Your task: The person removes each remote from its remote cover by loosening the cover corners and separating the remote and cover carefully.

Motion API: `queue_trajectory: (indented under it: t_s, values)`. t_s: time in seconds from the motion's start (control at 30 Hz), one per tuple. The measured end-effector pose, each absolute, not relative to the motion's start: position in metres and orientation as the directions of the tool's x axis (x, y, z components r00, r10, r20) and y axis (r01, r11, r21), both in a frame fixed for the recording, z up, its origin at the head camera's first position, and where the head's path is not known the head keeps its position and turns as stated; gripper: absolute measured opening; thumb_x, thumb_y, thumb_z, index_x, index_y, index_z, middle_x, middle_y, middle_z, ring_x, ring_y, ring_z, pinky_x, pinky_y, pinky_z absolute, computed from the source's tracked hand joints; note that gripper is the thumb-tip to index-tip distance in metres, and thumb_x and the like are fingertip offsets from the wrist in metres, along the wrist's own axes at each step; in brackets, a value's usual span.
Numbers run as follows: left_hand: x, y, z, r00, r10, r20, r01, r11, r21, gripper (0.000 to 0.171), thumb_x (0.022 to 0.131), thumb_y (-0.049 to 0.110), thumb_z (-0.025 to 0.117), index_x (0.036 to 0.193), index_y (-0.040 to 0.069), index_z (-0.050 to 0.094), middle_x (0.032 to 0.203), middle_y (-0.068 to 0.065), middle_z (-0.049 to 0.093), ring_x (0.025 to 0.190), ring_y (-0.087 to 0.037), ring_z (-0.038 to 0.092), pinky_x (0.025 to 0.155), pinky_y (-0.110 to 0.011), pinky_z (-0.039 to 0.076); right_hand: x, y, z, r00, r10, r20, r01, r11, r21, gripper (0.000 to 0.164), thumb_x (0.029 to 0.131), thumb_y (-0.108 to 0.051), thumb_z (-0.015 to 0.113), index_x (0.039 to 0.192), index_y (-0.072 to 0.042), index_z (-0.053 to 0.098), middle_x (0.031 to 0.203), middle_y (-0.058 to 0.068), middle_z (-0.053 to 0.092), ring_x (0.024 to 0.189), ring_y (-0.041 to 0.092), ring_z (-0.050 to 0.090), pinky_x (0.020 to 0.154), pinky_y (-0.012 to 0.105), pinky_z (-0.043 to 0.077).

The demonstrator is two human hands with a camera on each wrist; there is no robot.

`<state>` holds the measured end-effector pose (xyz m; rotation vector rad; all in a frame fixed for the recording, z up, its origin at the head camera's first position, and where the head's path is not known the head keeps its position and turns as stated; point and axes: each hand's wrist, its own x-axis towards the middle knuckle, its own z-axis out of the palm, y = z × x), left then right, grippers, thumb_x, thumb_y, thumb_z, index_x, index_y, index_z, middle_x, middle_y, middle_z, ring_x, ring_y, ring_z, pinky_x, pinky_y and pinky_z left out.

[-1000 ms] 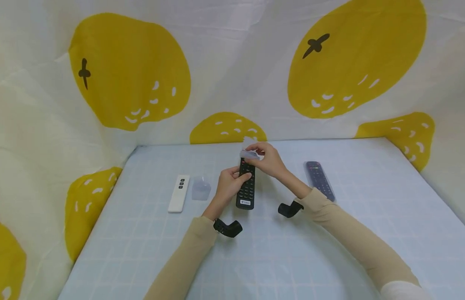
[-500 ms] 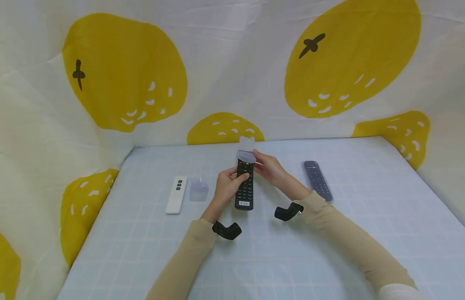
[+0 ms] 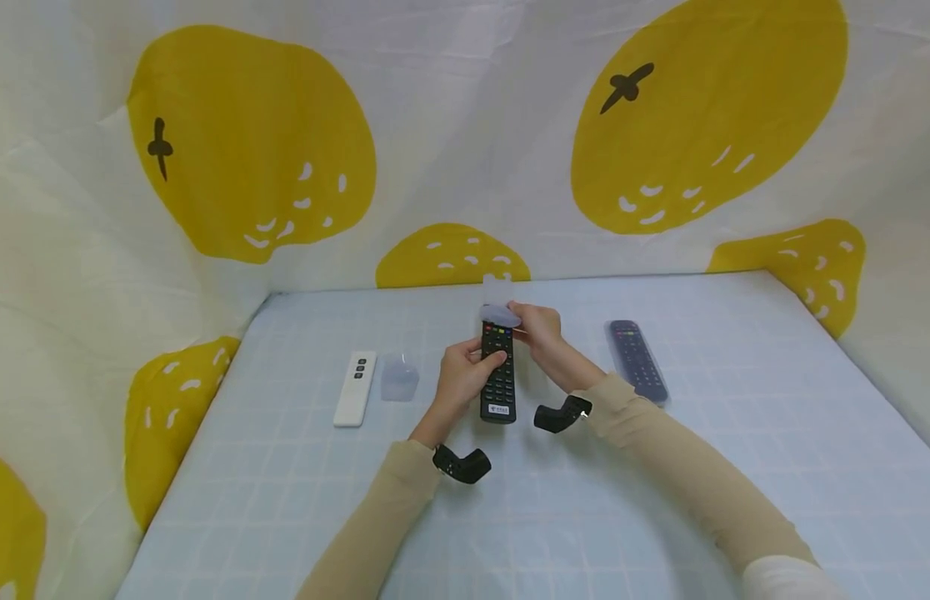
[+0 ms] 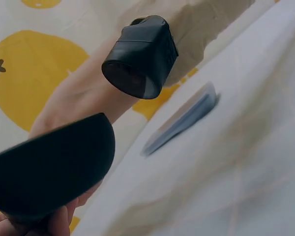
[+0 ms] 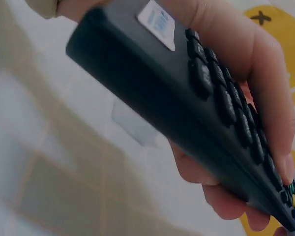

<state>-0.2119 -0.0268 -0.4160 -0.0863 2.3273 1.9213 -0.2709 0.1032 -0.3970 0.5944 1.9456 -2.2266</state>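
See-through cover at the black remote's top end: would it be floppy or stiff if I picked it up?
The see-through cover is probably floppy: its edge bulges outward. It's likely light, as it looks thin. It might slip off easily, covering only the top end of the black remote.

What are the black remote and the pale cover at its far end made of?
Black remote: probably hard plastic, mostly matt, judging by its smooth moulded edges. Pale cover: perhaps thin plastic film, slightly shiny, as it looks translucent.
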Motion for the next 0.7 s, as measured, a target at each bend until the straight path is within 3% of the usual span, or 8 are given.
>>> queue_trajectory:
  t_s: [0.2, 0.43, 0.7]
  values:
    - [-0.211, -0.029, -0.413, -0.99, 0.018, -0.14, -0.132, 0.233, 0.963, 0.044, 0.087, 0.02, 0.069, 0.126, 0.0, 0.061, 0.107, -0.018, 0.072, 0.094, -0.026, 0.071, 0.081, -0.036, 0.058, -0.277, 0.101, -0.395, -0.922, 0.134, -0.364, 0.351, -0.109, -0.93, 0.043, 0.095, -0.018, 0.057, 0.131, 0.005, 0.051, 0.133, 0.019, 0.057, 0.113, 0.025, 0.058, 0.101, 0.037, 0.049]
    - [-0.21, -0.03, -0.417, -0.991, 0.036, -0.13, -0.117, 0.263, 0.958, 0.043, 0.086, 0.019, 0.07, 0.123, -0.002, 0.062, 0.105, -0.019, 0.072, 0.09, -0.027, 0.072, 0.078, -0.034, 0.058, -0.283, 0.104, -0.398, -0.903, 0.119, -0.412, 0.405, -0.079, -0.911, 0.045, 0.094, -0.016, 0.059, 0.132, 0.005, 0.05, 0.133, 0.02, 0.055, 0.103, 0.02, 0.058, 0.1, 0.035, 0.049]
    - [-0.209, -0.031, -0.421, -0.991, 0.024, -0.133, -0.124, 0.233, 0.965, 0.045, 0.087, 0.019, 0.069, 0.126, -0.003, 0.06, 0.11, -0.02, 0.07, 0.095, -0.028, 0.071, 0.081, -0.035, 0.058, -0.286, 0.098, -0.399, -0.894, 0.155, -0.421, 0.418, -0.057, -0.907, 0.046, 0.092, -0.017, 0.061, 0.132, 0.004, 0.051, 0.131, 0.019, 0.057, 0.099, 0.018, 0.059, 0.079, 0.023, 0.053]
